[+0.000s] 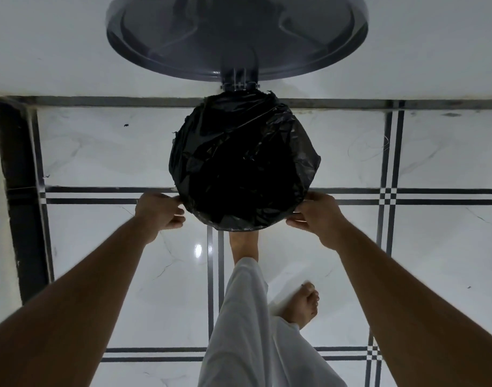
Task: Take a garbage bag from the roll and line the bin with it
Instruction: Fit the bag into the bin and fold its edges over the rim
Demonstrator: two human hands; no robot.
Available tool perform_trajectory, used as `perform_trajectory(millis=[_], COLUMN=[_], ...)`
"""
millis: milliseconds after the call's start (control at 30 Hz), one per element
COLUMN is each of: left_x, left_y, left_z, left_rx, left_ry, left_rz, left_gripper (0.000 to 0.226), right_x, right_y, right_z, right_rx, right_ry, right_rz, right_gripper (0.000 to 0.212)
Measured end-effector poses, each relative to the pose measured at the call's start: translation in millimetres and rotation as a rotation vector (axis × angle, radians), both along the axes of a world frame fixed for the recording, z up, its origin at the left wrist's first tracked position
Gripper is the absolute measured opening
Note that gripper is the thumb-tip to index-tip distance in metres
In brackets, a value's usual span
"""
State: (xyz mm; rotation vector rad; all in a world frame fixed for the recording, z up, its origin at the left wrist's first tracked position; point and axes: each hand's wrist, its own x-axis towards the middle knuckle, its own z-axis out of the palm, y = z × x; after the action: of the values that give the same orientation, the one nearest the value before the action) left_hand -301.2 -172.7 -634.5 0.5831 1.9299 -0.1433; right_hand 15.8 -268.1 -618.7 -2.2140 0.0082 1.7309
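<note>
A black garbage bag (243, 163) is spread over the round mouth of the bin, covering its rim all around. The bin's grey lid (236, 32) stands flipped up at the back on its hinge (239, 83). My left hand (161, 210) pinches the bag's edge at the near left of the rim. My right hand (314, 213) pinches the bag's edge at the near right. The bin's body is hidden beneath the bag. No roll of bags is in view.
The bin stands on a glossy white tiled floor (434, 152) with dark stripe lines, close to the wall behind. A dark vertical strip (19, 191) runs along the left. My bare foot (243, 244) sits at the bin's base; the other foot (303, 305) is behind it.
</note>
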Motion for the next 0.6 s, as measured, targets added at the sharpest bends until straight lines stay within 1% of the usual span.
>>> perform_trajectory(millis=[33, 67, 100, 133, 200, 233, 267, 333, 367, 400, 433, 500, 567, 600], left_x=[0.5, -0.1, 2.4, 5.9, 15.3, 23.5, 34.1, 54.4, 64.3, 69.4, 74.0, 72.0, 66.7, 63.8], left_y=[3.8, 5.9, 6.7, 9.0, 8.7, 7.5, 7.5, 7.1, 7.4, 8.9, 10.7, 17.8, 32.9, 41.5], left_z=[3.3, 3.9, 6.5, 7.4, 14.6, 23.2, 30.4, 43.0, 50.3, 49.3, 49.2, 41.0, 33.5, 28.2], left_rx=[0.011, 0.042, 0.103, 0.191, 0.356, 0.407, 0.449, 0.472, 0.465, 0.454, 0.441, 0.38, 0.296, 0.261], left_ry=[-0.1, -0.169, -0.176, -0.101, 0.087, 0.113, 0.088, 0.007, -0.034, -0.068, -0.083, -0.034, 0.015, 0.03], left_rz=[0.163, 0.263, 0.312, 0.317, 0.278, 0.287, 0.325, 0.326, 0.285, 0.234, 0.193, 0.083, -0.007, -0.02], left_gripper=[0.017, 0.026, 0.029, 0.024, 0.014, 0.013, 0.013, 0.022, 0.033, 0.045, 0.054, 0.068, 0.077, 0.077], right_x=[5.7, 9.1, 11.7, 13.8, 12.3, 8.2, 2.7, -11.2, -18.2, -25.2, -30.5, -34.5, -32.4, -30.6], right_y=[-0.2, -1.2, -4.7, -6.4, -4.3, -3.2, 0.3, 8.9, 14.0, 19.7, 24.4, 37.0, 48.3, 54.4], right_z=[-1.2, 0.8, 0.0, 2.6, 14.7, 21.7, 29.5, 43.7, 48.2, 50.8, 49.4, 45.0, 45.2, 47.0], right_rx=[0.011, 0.007, 0.001, -0.017, -0.027, 0.028, 0.13, 0.316, 0.38, 0.42, 0.441, 0.451, 0.424, 0.397], right_ry=[0.017, 0.011, -0.021, -0.106, -0.368, -0.482, -0.527, -0.483, -0.417, -0.348, -0.29, -0.226, -0.232, -0.234], right_rz=[-0.036, -0.067, -0.081, -0.009, 0.219, 0.252, 0.196, 0.065, 0.048, 0.058, 0.063, 0.057, 0.04, 0.061], right_gripper=[0.031, 0.034, 0.035, 0.037, 0.044, 0.047, 0.051, 0.06, 0.058, 0.051, 0.042, 0.027, 0.019, 0.016])
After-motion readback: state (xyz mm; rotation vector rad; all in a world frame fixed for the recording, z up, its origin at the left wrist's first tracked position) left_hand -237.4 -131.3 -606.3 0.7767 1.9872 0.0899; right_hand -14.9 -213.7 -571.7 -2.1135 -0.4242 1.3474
